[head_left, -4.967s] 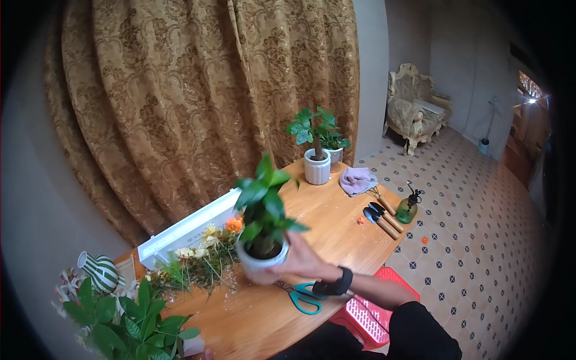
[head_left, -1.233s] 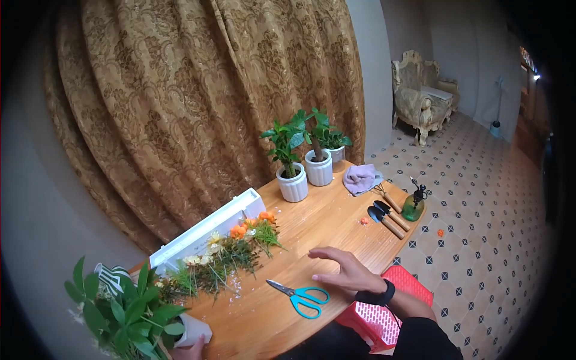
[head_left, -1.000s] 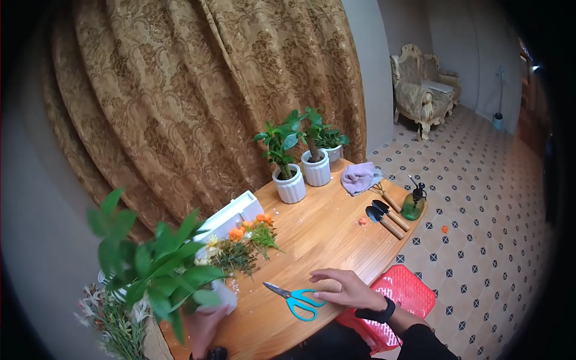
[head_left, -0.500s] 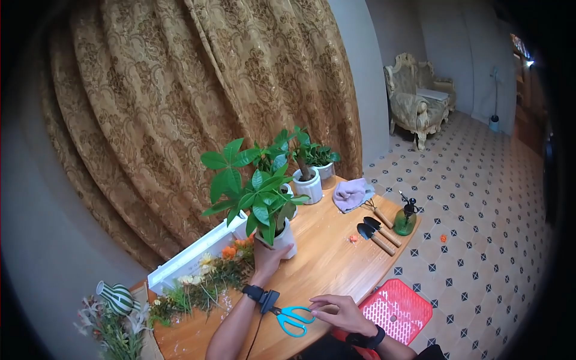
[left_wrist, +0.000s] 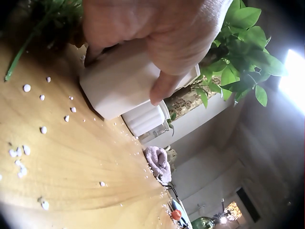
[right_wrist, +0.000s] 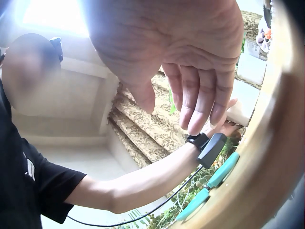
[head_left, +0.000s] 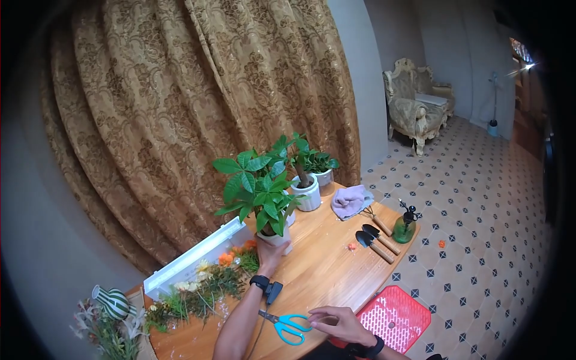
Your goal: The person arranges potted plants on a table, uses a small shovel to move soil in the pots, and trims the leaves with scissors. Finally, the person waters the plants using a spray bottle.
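Observation:
My left hand (head_left: pixel 271 256) grips a white pot (head_left: pixel 279 239) with a leafy green plant (head_left: pixel 258 189), in front of other potted plants. In the left wrist view the fingers and thumb of the left hand (left_wrist: pixel 157 38) clasp the pot (left_wrist: pixel 119 81), whose base is at the tabletop. Teal-handled scissors (head_left: pixel 289 329) lie near the front edge. Beside their handles my right hand (head_left: pixel 339 326) hovers with relaxed fingers, holding nothing; the right wrist view shows this hand (right_wrist: pixel 176 57) with fingers loosely extended.
A white planter box (head_left: pixel 195 252) stands behind artificial flowers (head_left: pixel 204 287). A striped vase (head_left: pixel 114 303) is at the left. On the right are a purple cloth (head_left: pixel 350 201), small trowels (head_left: pixel 377 243) and a green spray bottle (head_left: pixel 405 228). A red stool (head_left: pixel 399 318) stands by the table.
My left hand has carried the leafy plant from the table's left end to beside the other pots. Earlier, my right hand held another potted plant, which now stands at the back.

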The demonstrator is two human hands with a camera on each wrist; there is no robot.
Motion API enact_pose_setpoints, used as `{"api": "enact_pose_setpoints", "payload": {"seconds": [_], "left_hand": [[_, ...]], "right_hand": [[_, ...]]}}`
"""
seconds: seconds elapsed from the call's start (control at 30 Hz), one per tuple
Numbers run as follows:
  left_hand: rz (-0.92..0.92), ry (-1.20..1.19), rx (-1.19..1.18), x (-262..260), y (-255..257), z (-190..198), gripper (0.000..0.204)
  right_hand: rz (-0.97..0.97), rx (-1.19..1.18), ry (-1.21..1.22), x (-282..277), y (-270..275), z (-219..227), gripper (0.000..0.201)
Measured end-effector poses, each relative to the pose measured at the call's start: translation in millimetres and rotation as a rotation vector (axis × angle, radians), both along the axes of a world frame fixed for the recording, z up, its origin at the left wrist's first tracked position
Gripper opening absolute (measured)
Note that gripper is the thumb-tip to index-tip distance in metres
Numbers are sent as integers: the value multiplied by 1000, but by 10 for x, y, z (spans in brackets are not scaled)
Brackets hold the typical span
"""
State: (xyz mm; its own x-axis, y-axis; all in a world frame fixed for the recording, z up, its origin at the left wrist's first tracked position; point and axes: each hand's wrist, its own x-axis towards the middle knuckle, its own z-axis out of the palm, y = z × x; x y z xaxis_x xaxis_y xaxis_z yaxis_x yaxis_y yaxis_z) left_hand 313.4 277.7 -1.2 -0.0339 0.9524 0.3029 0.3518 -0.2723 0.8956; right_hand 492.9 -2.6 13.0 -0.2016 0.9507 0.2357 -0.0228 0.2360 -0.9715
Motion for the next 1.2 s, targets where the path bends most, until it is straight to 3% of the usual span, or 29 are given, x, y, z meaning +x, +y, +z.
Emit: {"api": "enact_pose_setpoints", "payload": {"seconds": [0.17, 1.2], "left_hand": [[75, -11, 140, 7, 195, -115, 94], [81, -92, 71, -262, 518, -134, 98]], "right_hand": [[-10, 13, -33, 17, -19, -1, 36], [-10, 17, -7, -40, -62, -77, 35]]}}
